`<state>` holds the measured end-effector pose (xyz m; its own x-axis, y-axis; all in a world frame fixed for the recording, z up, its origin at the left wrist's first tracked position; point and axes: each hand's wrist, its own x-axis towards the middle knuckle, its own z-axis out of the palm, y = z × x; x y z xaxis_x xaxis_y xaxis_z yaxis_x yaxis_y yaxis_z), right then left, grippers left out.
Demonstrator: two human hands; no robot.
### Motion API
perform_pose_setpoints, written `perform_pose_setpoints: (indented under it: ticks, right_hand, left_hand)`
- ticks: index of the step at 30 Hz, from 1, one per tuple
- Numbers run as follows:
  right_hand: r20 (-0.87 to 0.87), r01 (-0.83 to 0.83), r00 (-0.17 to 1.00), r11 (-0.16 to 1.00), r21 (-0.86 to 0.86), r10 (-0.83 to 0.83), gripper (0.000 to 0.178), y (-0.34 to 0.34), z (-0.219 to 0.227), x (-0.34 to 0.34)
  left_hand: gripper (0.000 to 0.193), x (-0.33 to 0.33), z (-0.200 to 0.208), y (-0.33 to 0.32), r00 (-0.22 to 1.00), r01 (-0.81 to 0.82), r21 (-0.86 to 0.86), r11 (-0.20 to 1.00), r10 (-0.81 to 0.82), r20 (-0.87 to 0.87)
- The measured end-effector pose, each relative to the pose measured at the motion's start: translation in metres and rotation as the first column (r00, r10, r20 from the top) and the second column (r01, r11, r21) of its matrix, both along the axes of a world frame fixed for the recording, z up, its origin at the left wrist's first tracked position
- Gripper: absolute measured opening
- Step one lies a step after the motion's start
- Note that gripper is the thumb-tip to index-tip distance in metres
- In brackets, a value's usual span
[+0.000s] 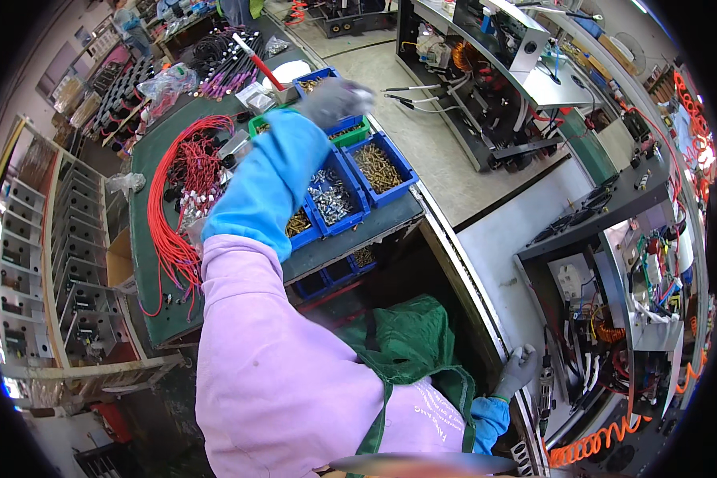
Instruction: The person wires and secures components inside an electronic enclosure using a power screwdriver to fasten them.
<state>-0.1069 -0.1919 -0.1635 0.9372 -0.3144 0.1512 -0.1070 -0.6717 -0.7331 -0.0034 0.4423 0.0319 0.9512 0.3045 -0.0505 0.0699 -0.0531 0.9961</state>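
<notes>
Covering part of the blue bins (398,188) in this view, the gloved left hand (338,102) is at the far end of their row, just beyond the green bin (360,130). It is blurred, so I cannot tell whether its fingers are together or apart, whether they hold anything, or whether they touch a bin. The bins line the right edge of the bench (155,151). Brass screws (378,167) fill the one by the near right corner, and silver screws (331,199) lie in the one to its left. Red cables (167,231) run along the bench's left edge.

The gloved right hand (518,371) is at the left edge of the white counter (494,231), just beside a slim driver (545,386). Its fingers are bent with nothing visible in them; whether the tips meet I cannot tell.

The step in hand looks like picking small parts. To do it well, I would bring the fingertips straight down into one bin, pinch only a few pieces, and lift clear of the rims before swinging back, since the bins stand close and kinds could mix. Gloves dull touch, so a glance at the pinch should help. The sleeve should pass above the nearer screws.
</notes>
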Motion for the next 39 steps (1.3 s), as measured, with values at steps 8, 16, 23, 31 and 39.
perform_pose_setpoints:
  ticks: [8, 16, 23, 31, 39]
  right_hand:
    - [0.021, -0.036, 0.999, 0.997, -0.066, 0.038, 0.023, 0.007, 0.002, -0.001]
    - [0.029, -0.055, 0.998, 0.997, -0.063, 0.056, 0.022, 0.013, 0.008, -0.005]
    - [0.048, -0.003, 0.999, 0.996, -0.088, 0.007, 0.026, 0.002, 0.005, -0.016]
    - [-0.023, -0.071, 0.997, 0.985, 0.159, 0.076, 0.023, 0.027, 0.068, -0.029]
    - [0.257, -0.127, 0.96, 0.99, 0.058, 0.108, 0.018, 0.032, 0.141, -0.03]
  left_hand:
    - [0.021, 0.022, -0.144, -0.305, 0.672, 0.266, 0.866, 0.422, -0.726, 0.147]
    - [0.009, -0.005, -0.197, -0.451, 0.515, 0.1, 0.969, 0.227, -0.845, 0.144]
    - [0.019, -0.002, -0.214, -0.473, 0.471, -0.039, 0.948, 0.316, -0.831, 0.296]
    - [0.039, -0.01, -0.176, -0.428, 0.549, 0.031, 0.98, 0.196, -0.823, 0.147]
    - [0.06, -0.015, -0.152, -0.426, 0.517, 0.142, 0.967, 0.212, -0.849, 0.11]
